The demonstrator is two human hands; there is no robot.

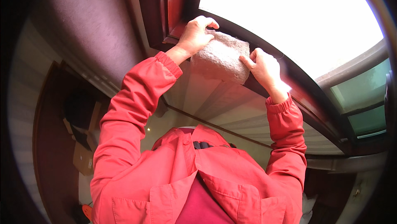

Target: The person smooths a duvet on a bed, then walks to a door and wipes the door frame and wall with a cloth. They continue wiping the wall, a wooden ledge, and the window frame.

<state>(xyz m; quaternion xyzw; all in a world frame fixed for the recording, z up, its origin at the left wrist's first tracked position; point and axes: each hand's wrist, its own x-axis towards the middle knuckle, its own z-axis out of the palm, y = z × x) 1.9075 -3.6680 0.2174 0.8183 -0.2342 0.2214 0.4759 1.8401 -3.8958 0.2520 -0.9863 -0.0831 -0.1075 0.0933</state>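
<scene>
A light grey-brown cloth (221,57) hangs over the inner ledge of a dark red window frame (297,92). My left hand (198,33) pinches the cloth's upper left corner between thumb and fingers, close to the frame's corner. At the cloth's right edge, my right hand (263,67) holds it between thumb and bent fingers. The cloth is spread between both hands, its lower edge hanging down in front of the wall. Both wrists come out of red jacket sleeves.
Bright window glass (279,13) lies beyond the frame. A pale curtain or wall covering (90,16) is at the left. Below left stand a dark brown panel (52,131) and a cardboard box (83,159). A white bag (307,207) lies at lower right.
</scene>
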